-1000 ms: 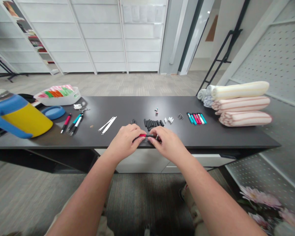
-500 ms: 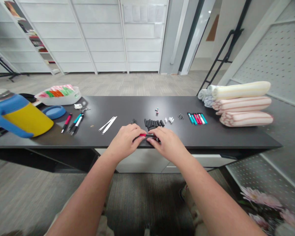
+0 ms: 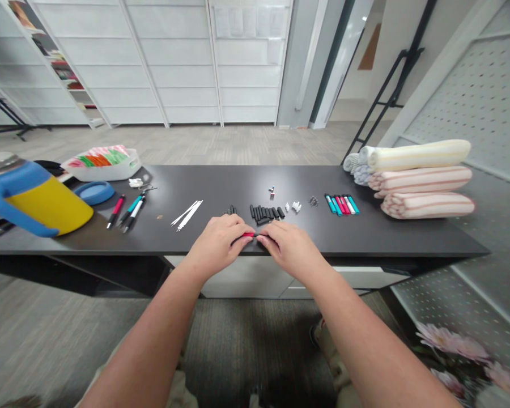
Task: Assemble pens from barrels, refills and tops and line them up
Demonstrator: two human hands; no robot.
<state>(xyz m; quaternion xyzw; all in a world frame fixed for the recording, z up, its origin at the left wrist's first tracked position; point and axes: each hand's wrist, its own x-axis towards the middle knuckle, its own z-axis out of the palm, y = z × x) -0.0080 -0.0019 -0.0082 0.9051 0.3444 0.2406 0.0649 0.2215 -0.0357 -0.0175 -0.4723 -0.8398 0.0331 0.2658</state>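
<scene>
A pen [image 3: 249, 234] with a red barrel and black front part lies level between my hands at the table's front edge. My left hand [image 3: 221, 241] is closed on the red end. Fingers of my right hand [image 3: 289, 243] are wrapped round the black end, which they mostly hide. Just beyond the hands lie several black pen grips [image 3: 266, 213] in a cluster, and small black pieces [image 3: 232, 210] partly covered by my left hand. White ink refills [image 3: 189, 216] are to the left. Small white parts [image 3: 296, 207] and metal springs [image 3: 313, 201] sit to the right.
Coloured pen barrels [image 3: 342, 204] form a row on the dark table [image 3: 221, 184], beside rolled towels [image 3: 427, 180]. On the left are whole pens [image 3: 132, 213], a blue lid [image 3: 95, 192], a yellow-blue mug [image 3: 42, 198] and a white basket [image 3: 130, 164]. Small clip parts [image 3: 272, 192] lie at the back.
My right hand's fingers have closed further around the black end of the pen, so less of it shows. The other objects stay in place.
</scene>
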